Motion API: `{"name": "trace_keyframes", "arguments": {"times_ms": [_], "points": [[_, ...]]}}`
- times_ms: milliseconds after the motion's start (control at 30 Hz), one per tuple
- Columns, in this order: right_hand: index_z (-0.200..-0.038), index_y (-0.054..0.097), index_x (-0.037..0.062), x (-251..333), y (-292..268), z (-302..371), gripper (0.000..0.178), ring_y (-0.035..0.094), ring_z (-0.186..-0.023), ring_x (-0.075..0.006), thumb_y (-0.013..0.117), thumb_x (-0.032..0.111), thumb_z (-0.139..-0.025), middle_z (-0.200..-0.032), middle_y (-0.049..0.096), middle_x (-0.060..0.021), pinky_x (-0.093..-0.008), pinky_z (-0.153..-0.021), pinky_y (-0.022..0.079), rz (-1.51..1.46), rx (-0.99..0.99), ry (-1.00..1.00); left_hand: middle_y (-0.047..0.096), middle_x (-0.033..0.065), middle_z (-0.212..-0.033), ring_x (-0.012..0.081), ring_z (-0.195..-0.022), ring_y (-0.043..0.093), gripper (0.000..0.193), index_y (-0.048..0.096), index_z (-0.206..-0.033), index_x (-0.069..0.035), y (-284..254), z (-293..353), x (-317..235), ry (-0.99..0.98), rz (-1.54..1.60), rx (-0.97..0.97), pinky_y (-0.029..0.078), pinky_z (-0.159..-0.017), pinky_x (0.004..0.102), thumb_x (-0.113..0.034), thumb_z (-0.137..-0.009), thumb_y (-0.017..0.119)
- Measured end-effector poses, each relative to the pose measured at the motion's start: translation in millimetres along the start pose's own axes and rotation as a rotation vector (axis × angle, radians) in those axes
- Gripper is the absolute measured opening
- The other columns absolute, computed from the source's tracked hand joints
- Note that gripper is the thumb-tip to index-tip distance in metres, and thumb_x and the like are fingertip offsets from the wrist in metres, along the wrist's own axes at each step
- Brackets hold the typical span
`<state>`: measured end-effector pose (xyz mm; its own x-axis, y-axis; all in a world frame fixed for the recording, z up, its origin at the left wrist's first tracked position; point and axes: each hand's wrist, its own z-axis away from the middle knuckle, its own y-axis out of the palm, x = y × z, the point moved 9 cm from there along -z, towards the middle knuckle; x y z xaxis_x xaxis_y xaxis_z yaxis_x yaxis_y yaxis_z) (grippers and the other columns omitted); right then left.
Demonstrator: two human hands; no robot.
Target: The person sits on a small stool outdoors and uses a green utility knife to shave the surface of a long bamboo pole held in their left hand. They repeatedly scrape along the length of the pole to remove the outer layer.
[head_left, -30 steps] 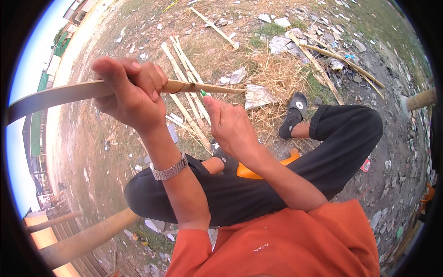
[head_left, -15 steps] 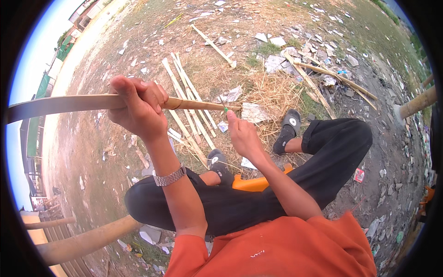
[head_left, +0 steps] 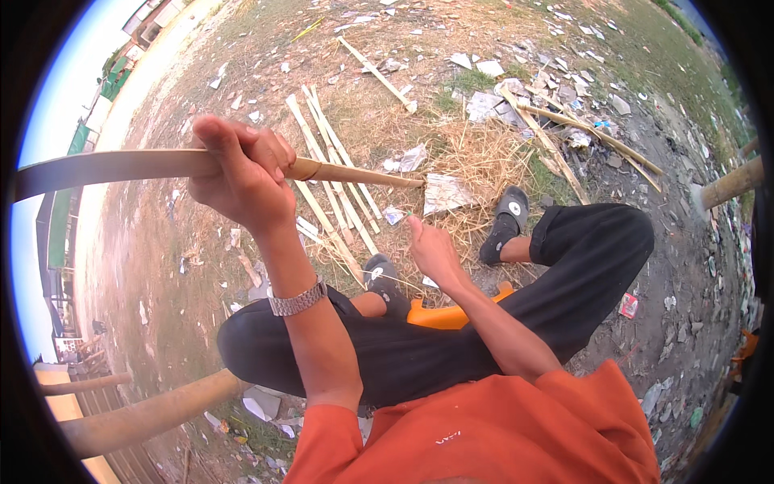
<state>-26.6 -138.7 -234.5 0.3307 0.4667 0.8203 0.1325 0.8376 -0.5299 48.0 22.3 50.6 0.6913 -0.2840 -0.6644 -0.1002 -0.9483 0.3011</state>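
Observation:
My left hand (head_left: 242,173) is closed around a long bamboo strip (head_left: 367,175). One end of the strip runs out past the left edge of the view; the other slopes down toward the ground ahead of me, at a pale flat piece (head_left: 446,194) beside straw. A node rings the strip just right of my fist. My right hand (head_left: 435,254) is below the strip and apart from it, fingers curled and thumb up. It grips a small green-handled knife, nearly all hidden now; the earlier frame shows its thin blade.
Several split bamboo strips (head_left: 334,161) lie ahead of my left foot. Straw shavings (head_left: 484,161) are heaped ahead of my feet, with more bamboo (head_left: 548,149) and litter at right. Something orange (head_left: 439,316) is under my legs. Bamboo poles (head_left: 153,415) stand at both sides.
My right hand has come off the strip, down and slightly right toward me, and the knife has mostly gone from sight. My left hand still grips the strip, whose left part has risen slightly.

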Motion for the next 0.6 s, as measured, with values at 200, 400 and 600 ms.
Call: {"name": "trace_keyframes", "arguments": {"times_ms": [200,400,600], "points": [[-0.074,0.059,-0.0059,48,-40,13,0.061,0.055,-0.068,-0.0496,0.026,0.037,-0.102,-0.068,0.057,-0.0310,-0.0528,-0.066,0.043,-0.094,-0.128,-0.104,0.034,-0.0007,-0.044,0.0062,-0.031,0.031,0.045,0.046,-0.070,-0.004,11,-5,7,0.027,0.081,0.072,0.025,-0.033,0.0256,-0.040,-0.096,0.052],[-0.077,0.058,-0.0072,141,-58,29,0.058,0.053,-0.069,-0.0500,0.029,0.036,-0.102,-0.067,0.054,-0.0320,-0.0527,-0.064,0.041,-0.293,0.078,-0.210,0.038,-0.0005,-0.047,0.0063,-0.031,0.031,0.044,0.048,-0.072,-0.003,13,-1,7,0.032,0.111,0.140,0.026,-0.032,0.0256,-0.039,-0.097,0.051],[-0.077,0.057,-0.0088,54,-20,17,0.057,0.053,-0.071,-0.0506,0.030,0.035,-0.102,-0.070,0.055,-0.0321,-0.0541,-0.067,0.040,-0.146,0.040,-0.049,0.030,-0.0032,-0.042,0.0058,-0.030,0.024,0.045,0.047,-0.074,-0.008,12,-5,4,0.018,0.029,0.147,0.023,-0.033,0.0244,-0.047,-0.097,0.044]]}}
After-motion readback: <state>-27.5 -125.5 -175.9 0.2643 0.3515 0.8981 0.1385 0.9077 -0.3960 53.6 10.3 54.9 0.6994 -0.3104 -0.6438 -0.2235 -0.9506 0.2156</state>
